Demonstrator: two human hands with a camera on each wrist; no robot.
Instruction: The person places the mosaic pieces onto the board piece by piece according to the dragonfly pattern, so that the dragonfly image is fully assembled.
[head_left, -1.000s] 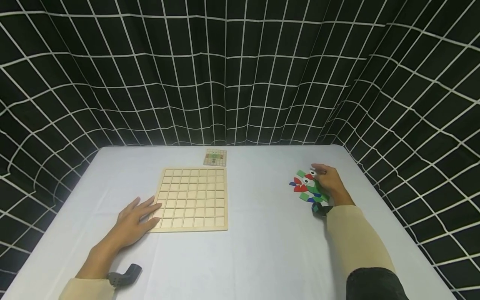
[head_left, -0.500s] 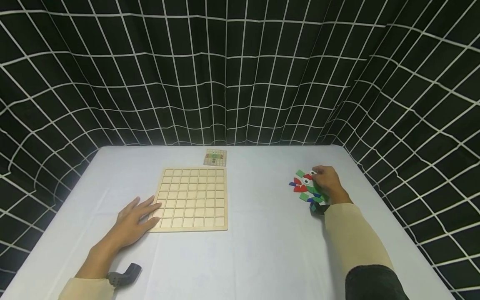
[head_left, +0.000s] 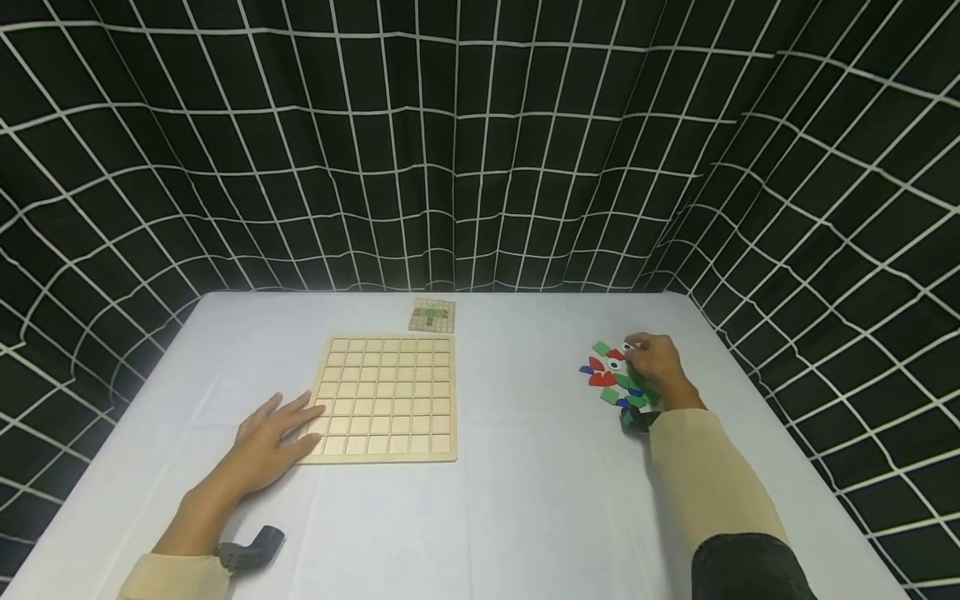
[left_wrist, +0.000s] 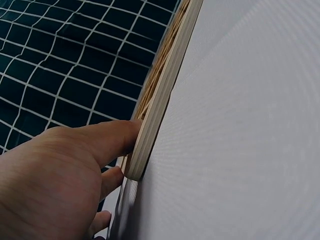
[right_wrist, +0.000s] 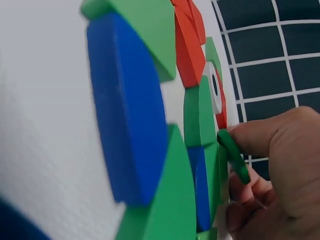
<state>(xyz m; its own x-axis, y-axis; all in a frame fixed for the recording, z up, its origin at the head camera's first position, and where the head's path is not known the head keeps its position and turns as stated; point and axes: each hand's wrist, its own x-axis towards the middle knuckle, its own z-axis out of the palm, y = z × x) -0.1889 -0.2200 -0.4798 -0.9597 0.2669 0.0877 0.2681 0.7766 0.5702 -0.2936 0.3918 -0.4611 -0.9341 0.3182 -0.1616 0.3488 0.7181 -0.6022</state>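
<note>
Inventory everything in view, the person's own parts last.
Square wooden grid board: one, tan, left of centre
Small square picture card: one, beige and green, beyond the board
Flat green pieces: several, overlapping, right pile
Flat red pieces: at least three, same pile
Flat blue pieces: at least three, same pile
White dotted pieces: two, same pile
Creased tabletop: one, white, underneath
Gridded curtain: one, black and white, behind
Dark wrist devices: two, one per wrist
Forearm band: one, black, right
Sleeves: two, beige, forearms
Left hand: one, on the board
Right hand: one, pinching green piece

Matt bare-wood board (head_left: 381,406), smooth low-sheen coloured pieces (right_wrist: 142,115), white cloth table cover (head_left: 525,500), black fabric backdrop (head_left: 472,142)
</note>
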